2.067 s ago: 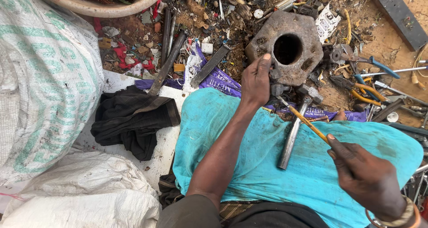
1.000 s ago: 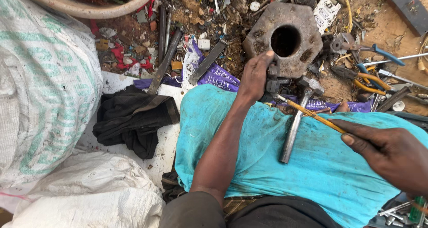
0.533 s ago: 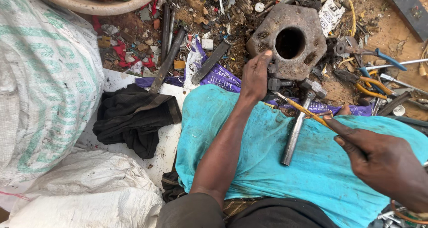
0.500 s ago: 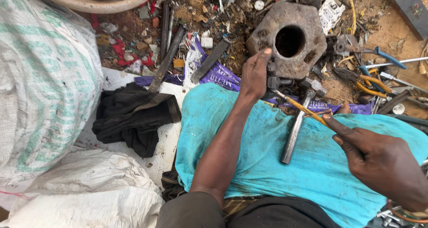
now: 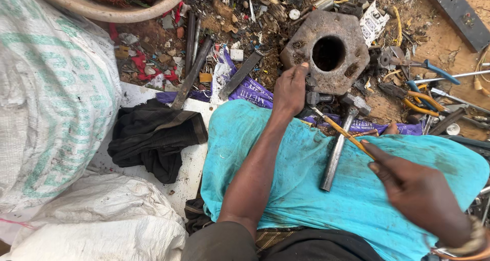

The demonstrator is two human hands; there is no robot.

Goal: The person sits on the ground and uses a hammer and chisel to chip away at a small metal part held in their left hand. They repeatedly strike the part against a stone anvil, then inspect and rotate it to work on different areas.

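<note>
A turquoise cloth (image 5: 306, 189) is showing dark smudges across the lap, a grey steel hammer (image 5: 339, 138) lying on it. The rust-brown hexagonal block (image 5: 332, 52) is sitting beside purple printed wrapping (image 5: 245, 90) — a yellow-handled tool (image 5: 342, 131) is glinting nearby. White woven sacks (image 5: 51, 97) are showing faded green lettering — black fabric (image 5: 153, 138) beside them.
</note>
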